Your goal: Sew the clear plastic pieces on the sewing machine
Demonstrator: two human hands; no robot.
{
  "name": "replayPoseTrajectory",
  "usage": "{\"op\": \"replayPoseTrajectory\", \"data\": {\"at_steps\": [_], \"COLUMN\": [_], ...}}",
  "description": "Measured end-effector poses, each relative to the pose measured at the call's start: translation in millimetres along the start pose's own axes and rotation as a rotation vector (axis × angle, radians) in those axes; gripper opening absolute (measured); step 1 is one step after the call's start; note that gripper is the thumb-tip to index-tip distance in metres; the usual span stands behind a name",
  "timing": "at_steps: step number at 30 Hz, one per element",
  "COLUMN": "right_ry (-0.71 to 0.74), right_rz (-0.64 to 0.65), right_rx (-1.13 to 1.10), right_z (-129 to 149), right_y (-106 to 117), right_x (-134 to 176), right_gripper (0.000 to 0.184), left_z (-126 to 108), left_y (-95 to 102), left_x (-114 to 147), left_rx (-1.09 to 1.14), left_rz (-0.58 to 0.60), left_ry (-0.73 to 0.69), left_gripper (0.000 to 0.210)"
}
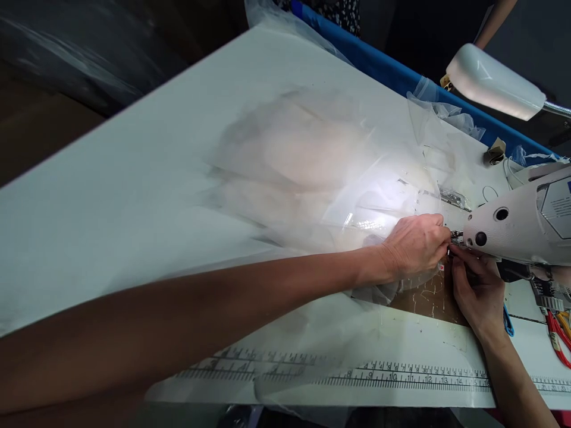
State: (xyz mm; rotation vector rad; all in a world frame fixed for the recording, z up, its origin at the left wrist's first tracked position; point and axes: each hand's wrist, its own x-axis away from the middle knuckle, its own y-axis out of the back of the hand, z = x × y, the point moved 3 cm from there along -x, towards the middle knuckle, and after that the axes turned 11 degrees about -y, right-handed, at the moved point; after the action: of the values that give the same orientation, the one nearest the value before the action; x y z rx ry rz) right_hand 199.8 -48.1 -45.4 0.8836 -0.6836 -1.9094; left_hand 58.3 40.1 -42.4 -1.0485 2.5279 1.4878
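Note:
My left hand [419, 245] reaches across the table to the needle area of a white sewing machine [520, 223]. Its fingers are curled closed, and their tips are hidden beside the presser foot. My right hand [480, 291] comes up from below on the other side, thumb and fingers drawn together under the machine head. Whatever either hand pinches is too small or hidden to name. Sheer whitish fabric [294, 172] spreads in loose folds over the table, passing beneath my left wrist and forearm.
A lamp [495, 80] hangs over the back right. Red-handled scissors [557, 339] lie at the right edge. A printed ruler [392, 377] runs along the front. Loose threads cover a brown patch [428, 297]. Blue cloth [383, 68] lines the back edge; another person's arm shows beyond it.

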Motion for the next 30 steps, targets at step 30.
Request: {"op": "replayPoseTrajectory", "data": {"at_steps": [30], "right_ry": [-0.044], "right_rz": [0.016], "right_rx": [-0.02], "right_z": [2.3], "right_y": [-0.6], "right_x": [-0.9], "right_gripper": [0.028], "left_z": [-1.0], "left_y": [0.0], "left_x": [-0.4], "left_rx": [-0.031], "left_rz": [0.001], "left_ry": [-0.006], "left_gripper": [0.021]}}
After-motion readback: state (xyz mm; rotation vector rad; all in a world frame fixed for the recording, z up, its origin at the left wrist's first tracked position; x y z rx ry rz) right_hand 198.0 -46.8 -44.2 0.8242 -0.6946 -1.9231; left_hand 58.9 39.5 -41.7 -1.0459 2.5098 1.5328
